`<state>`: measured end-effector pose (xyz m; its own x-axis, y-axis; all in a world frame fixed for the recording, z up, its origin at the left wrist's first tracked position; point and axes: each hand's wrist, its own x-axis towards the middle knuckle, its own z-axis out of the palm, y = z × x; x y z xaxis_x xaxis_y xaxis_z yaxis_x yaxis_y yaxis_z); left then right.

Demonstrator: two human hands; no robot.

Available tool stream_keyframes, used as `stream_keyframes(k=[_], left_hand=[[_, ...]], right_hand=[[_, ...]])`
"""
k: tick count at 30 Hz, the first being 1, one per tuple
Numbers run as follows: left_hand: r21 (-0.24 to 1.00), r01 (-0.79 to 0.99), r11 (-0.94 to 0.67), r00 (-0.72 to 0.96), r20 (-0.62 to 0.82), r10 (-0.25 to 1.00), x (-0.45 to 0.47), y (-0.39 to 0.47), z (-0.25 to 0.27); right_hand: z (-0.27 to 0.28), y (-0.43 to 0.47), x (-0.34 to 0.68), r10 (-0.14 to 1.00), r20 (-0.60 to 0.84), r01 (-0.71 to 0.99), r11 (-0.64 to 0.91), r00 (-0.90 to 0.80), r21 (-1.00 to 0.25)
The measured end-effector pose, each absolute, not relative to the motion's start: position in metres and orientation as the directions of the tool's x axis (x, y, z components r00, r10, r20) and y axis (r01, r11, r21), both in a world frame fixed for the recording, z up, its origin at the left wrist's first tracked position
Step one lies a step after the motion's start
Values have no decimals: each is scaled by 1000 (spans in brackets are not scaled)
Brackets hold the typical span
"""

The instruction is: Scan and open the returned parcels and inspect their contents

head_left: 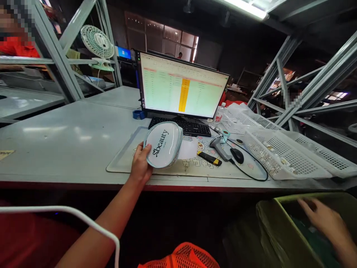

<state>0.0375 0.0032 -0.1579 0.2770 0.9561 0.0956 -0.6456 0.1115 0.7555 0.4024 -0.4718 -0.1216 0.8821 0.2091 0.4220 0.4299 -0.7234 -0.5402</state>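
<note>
My left hand (141,163) grips the edge of an oval cosmetic pouch (164,145) with a white face, a pale blue border and the word "beaury". The pouch is held tilted above the desk mat (131,150), in front of the keyboard (192,127). At the lower right my right hand (320,216) reaches into an olive-green, soft-sided bin (267,219). Its thumb and forefinger are apart, with nothing visible between them. The other fingers are partly hidden, and the bin's dark contents are hard to make out.
A monitor (164,85) showing a spreadsheet stands behind the keyboard. On the mat lie a yellow-black box cutter (209,158), a barcode scanner (221,149) and a mouse (237,155). White plastic baskets (284,152) line the right side. Blue tape (138,114) sits left of the keyboard.
</note>
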Motion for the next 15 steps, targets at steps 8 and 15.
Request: stream_keyframes(k=[8, 15], left_hand=[[742, -600, 299, 523, 81, 848, 68, -67, -155], [831, -549, 85, 344, 131, 930, 32, -31, -168]], right_hand=[[-119, -217, 222, 910, 202, 69, 191, 363, -979], [-121, -283, 288, 582, 387, 511, -57, 715, -858]])
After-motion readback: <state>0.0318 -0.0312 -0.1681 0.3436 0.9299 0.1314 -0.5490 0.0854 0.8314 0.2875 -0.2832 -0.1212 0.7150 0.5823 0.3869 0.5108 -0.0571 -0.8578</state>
